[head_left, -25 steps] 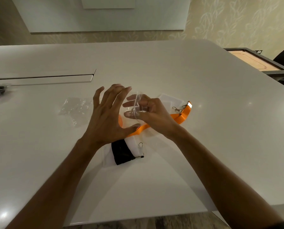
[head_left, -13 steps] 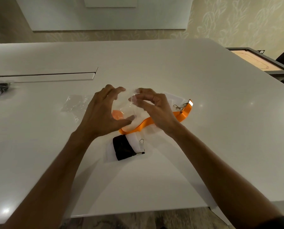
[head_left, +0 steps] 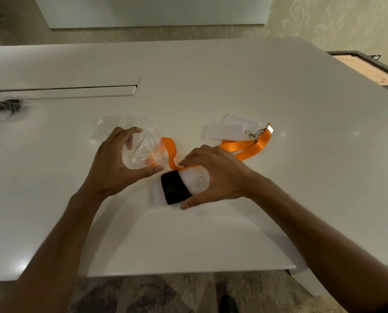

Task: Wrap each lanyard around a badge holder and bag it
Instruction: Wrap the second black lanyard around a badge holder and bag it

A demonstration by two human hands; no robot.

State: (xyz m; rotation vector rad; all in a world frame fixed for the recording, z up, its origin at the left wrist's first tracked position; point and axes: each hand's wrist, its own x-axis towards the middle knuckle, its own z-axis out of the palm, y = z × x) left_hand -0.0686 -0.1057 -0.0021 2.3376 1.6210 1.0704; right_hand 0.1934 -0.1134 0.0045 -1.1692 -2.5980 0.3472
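Between my two hands, low at centre on the tabletop (head_left: 211,75), lies the wrapped badge holder (head_left: 179,187) with its black lanyard band. My right hand (head_left: 215,177) is the nearer grip: fingers at the bundle's 12 o'clock edge, thumb at its 6 o'clock edge, curled round it. I judge the bundle's long axis to run roughly from 8 to 2 o'clock. My left hand (head_left: 114,163) holds the clear bag (head_left: 143,147) between curled fingers and thumb, and from the bundle that bag sits at about 10 o'clock, close by. I cannot tell which way its mouth faces. An orange lanyard (head_left: 244,146) trails away towards 2 o'clock, beside spare holders (head_left: 224,132).
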